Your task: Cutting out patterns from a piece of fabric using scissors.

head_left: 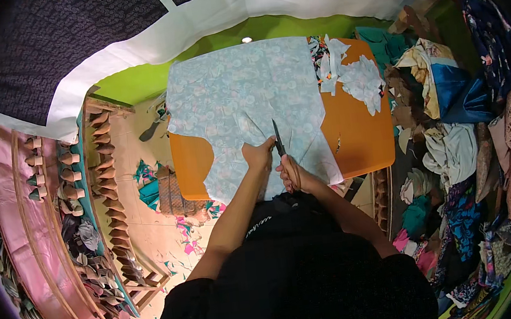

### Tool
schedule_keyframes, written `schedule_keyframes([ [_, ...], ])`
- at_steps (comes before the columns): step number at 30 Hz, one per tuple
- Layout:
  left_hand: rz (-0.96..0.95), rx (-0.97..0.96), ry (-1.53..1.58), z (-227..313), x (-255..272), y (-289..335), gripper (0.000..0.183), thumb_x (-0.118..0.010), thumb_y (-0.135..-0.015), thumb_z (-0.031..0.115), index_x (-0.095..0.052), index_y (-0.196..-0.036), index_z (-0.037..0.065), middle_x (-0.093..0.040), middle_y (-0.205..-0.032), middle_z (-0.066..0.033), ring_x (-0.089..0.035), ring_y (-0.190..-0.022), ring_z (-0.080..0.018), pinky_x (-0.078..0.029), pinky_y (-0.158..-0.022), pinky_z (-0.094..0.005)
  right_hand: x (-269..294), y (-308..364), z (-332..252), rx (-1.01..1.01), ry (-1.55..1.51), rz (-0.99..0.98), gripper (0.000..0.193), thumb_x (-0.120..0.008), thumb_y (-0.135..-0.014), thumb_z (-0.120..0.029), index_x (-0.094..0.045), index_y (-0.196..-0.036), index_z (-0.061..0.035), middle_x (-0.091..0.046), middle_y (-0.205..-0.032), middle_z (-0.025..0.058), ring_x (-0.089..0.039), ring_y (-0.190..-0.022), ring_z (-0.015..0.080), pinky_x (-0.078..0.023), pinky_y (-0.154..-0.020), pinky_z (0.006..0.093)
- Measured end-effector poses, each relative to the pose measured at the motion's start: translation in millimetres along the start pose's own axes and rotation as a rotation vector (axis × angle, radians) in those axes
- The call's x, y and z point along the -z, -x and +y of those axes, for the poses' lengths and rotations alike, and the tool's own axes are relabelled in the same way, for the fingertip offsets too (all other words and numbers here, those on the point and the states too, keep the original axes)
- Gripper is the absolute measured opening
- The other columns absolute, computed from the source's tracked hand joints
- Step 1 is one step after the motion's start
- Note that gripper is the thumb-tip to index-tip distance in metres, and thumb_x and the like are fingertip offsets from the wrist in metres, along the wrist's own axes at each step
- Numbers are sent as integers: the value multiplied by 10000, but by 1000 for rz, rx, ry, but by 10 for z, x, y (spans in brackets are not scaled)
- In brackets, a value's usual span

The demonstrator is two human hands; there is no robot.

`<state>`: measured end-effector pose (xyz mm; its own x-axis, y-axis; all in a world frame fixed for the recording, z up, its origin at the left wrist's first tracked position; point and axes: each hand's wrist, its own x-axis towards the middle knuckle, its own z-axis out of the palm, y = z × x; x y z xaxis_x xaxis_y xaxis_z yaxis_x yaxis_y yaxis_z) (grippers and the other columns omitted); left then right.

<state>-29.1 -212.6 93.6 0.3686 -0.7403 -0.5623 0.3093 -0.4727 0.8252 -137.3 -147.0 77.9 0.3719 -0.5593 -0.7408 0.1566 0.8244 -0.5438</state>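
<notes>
A pale fabric [242, 81] with a faint floral print lies spread over the orange table [362, 149]. My right hand [297, 175] is closed around the handles of a pair of scissors [278, 137]. Their dark blades point away from me, over the fabric. Just left of the blades, my left hand [259, 154] grips the fabric, which rises in a loose fold beyond the fingers. Some of the left fingertips are hidden. The near edge of the fabric hangs toward my body.
Crumpled pale offcuts [361, 78] lie at the table's far right. Cloth heaps [448, 147] crowd the right side. On the left stand racks with rows of shoe-shaped pieces [106, 174]. Colourful scraps [186, 234] litter the floor. A dark patterned cloth [90, 40] with a white border hangs ahead.
</notes>
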Motion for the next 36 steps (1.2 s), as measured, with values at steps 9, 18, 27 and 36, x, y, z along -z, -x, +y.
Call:
schedule_keyframes([
  [9, -9, -79, 209, -104, 67, -83, 457, -665, -613, -49, -375, -966, -57, -508, -642, -98, -477, -475, -163, -416, -445, -263, -61, 112, -20, -1, 73, -48, 695, -369, -722, -668, -407, -932, -7, -310, -592, -28, -313, -410, 63, -316, -390, 222],
  [18, -43, -65, 54, -190, 90, 3, 493, -690, -605, -7, -394, -993, -75, -527, -769, -119, -524, -560, -179, -437, -467, -269, -65, -9, -20, 16, -41, 14, 650, -356, -743, -648, -399, -938, -30, -309, -584, -27, -296, -388, 67, -301, -372, 224],
  [27, -54, -8, 156, -206, 49, 22, 490, -641, -636, -50, -328, -1012, -81, -520, -706, -108, -512, -503, -167, -406, -415, -250, -53, -56, 126, 4, -178, -27, 565, -367, -752, -626, -379, -874, -75, -307, -546, -36, -297, -382, 66, -284, -355, 215],
  [36, -99, 33, 239, -223, 44, 43, 517, -625, -645, -74, -291, -1039, -65, -516, -687, -121, -515, -498, -179, -416, -406, -261, -59, -57, 124, 74, -160, 19, 556, -396, -722, -641, -388, -847, -99, -313, -549, -40, -302, -393, 62, -281, -356, 204],
])
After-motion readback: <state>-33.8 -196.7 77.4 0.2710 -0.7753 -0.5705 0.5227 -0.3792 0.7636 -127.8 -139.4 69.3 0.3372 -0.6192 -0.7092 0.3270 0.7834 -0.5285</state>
